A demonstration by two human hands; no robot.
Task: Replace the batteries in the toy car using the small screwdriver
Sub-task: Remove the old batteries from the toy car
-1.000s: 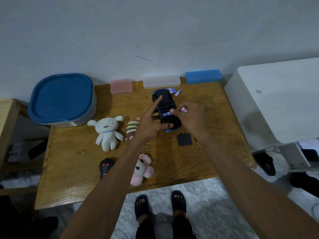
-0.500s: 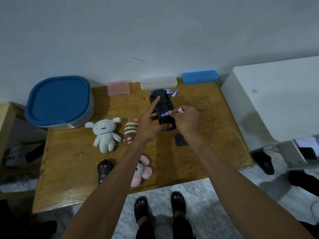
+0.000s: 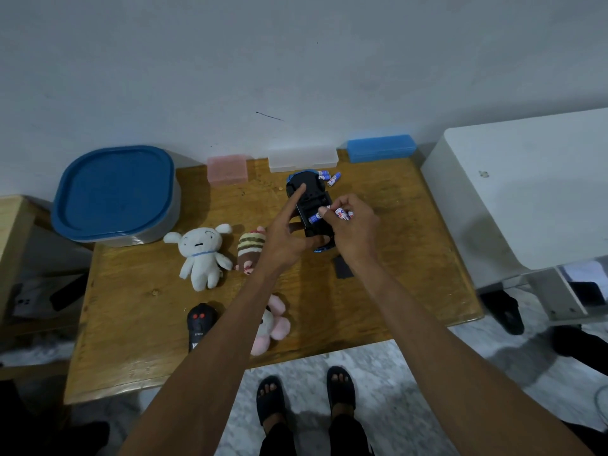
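Two hands are working over the upturned toy car (image 3: 309, 205) on the worktop (image 3: 394, 258): left hand (image 3: 289, 235) steadying it, forefinger extended; right hand (image 3: 353, 225) pinching batteries (image 3: 342, 213). One battery (image 3: 316, 218) is entering the bay; the spares risk slipping from that crowded grip.

No legible txt; battery (image 3: 342, 213) labels, remote (image 3: 199, 324) print too blurred.

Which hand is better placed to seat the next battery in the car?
The right hand. It already pinches a battery at the open compartment of the upturned toy car, with more held in its fingers. The left hand steadies the car, forefinger resting on its underside.
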